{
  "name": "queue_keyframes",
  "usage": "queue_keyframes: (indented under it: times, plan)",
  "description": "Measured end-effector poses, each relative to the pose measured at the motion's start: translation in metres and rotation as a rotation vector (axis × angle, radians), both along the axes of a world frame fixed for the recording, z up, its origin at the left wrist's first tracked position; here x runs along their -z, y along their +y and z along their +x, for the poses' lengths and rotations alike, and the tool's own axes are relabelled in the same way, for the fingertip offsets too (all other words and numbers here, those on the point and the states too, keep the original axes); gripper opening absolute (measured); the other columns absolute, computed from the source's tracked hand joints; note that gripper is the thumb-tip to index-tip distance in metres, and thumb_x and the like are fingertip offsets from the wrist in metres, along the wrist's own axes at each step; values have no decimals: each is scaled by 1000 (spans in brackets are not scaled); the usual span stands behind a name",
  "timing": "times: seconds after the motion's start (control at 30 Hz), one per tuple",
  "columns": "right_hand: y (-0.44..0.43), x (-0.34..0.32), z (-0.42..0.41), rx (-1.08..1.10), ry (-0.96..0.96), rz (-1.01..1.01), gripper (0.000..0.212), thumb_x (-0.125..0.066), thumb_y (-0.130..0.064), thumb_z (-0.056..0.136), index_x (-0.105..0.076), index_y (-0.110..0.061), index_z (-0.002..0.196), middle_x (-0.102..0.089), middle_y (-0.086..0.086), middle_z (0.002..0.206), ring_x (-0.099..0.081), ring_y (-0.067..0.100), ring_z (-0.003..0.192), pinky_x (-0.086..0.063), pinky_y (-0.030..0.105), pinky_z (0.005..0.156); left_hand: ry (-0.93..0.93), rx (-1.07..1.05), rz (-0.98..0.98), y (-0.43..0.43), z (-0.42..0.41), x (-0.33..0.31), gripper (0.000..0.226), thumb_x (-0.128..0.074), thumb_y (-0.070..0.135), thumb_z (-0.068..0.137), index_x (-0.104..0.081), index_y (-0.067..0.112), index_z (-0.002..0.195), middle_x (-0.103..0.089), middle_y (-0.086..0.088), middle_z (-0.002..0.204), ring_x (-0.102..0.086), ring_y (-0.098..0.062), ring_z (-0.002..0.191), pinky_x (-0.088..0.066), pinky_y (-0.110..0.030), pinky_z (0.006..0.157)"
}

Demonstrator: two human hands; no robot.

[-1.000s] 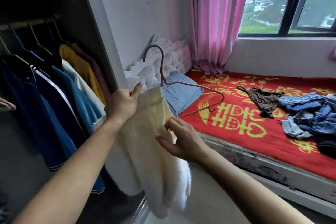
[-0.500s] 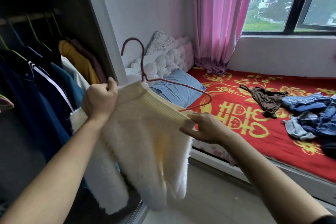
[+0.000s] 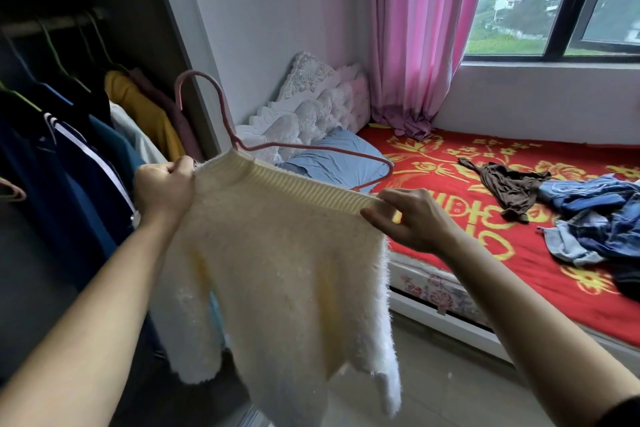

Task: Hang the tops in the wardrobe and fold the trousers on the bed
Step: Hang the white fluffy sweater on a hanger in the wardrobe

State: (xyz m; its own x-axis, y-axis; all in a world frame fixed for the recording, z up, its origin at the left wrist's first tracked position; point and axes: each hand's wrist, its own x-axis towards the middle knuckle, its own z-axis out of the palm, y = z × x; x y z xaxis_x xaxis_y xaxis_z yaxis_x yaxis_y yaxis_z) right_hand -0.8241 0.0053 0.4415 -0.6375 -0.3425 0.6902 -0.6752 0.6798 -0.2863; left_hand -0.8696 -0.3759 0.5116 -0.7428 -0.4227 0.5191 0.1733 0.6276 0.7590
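Note:
A fluffy cream sweater (image 3: 287,253) hangs in front of me, its ribbed neck stretched wide. My left hand (image 3: 164,188) grips the neck's left end in a fist. My right hand (image 3: 408,218) pinches the neck's right end. A pink hanger (image 3: 221,114) pokes up out of the neck; its right arm sticks out beyond the collar, its left arm is hidden inside. The open wardrobe (image 3: 69,97) on the left holds hung tops. On the red bed (image 3: 467,246) lie a brown garment (image 3: 509,184) and a heap of jeans (image 3: 595,218).
The wardrobe's grey frame post (image 3: 187,55) stands just left of the hanger hook. A blue pillow (image 3: 332,159) and a white tufted headboard (image 3: 311,104) sit behind the sweater. A pink curtain (image 3: 422,28) hangs by the window. Pale floor (image 3: 450,385) runs along the bed's edge.
The sweater's neck has been pulled wider between both hands, and it has been raised and spread out. The hanger now sits deeper in the neck and has shifted left.

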Motion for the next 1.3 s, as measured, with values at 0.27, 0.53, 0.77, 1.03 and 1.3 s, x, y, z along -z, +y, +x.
queue_keyframes:
  times: [0.27, 0.53, 0.77, 1.03, 1.3]
  plan:
    - [-7, 12, -3, -5, 8, -4, 38, -62, -38, 98, -46, -22, 68, -37, -16, 59, -39, 3, 49, -32, 21, 49, -28, -16, 117, 15, -7, 10, 40, -48, 36, 73, -56, 3, 51, -50, -7, 48, -48, -23, 51, -45, -38, 57]
    - [19, -2, -3, 80, 113, 76, 43, -59, -46, 97, -54, -13, 70, -47, -6, 61, -45, 13, 53, -40, 34, 45, 34, 38, -204, 15, -12, 11, 49, -48, 36, 83, -43, 10, 41, -37, -2, 36, -39, -25, 43, -31, -28, 50]
    - [5, -25, -7, 138, 186, 129, 48, -62, -48, 95, -49, -12, 65, -43, -2, 54, -46, 23, 45, -37, 32, 45, 110, 37, -405, 36, -11, 5, 55, -43, 39, 90, -41, 16, 40, -39, -3, 39, -39, -28, 45, -27, -32, 50]
    - [-51, -67, -30, 56, 54, 192, 37, -47, -48, 102, -68, -18, 101, -60, -4, 81, -51, 18, 61, -30, 30, 57, 218, 27, -423, 81, -5, 14, 62, -52, 34, 100, -55, 3, 47, -53, -17, 45, -36, -25, 42, -22, -30, 49]
    - [-55, -48, -40, -123, -440, 152, 16, -48, -34, 106, -53, -26, 93, -59, -11, 73, -54, -1, 61, -39, 20, 63, 187, 45, -358, 65, -11, 13, 64, -51, 36, 102, -48, 7, 46, -53, -16, 45, -41, -30, 41, -29, -32, 50]
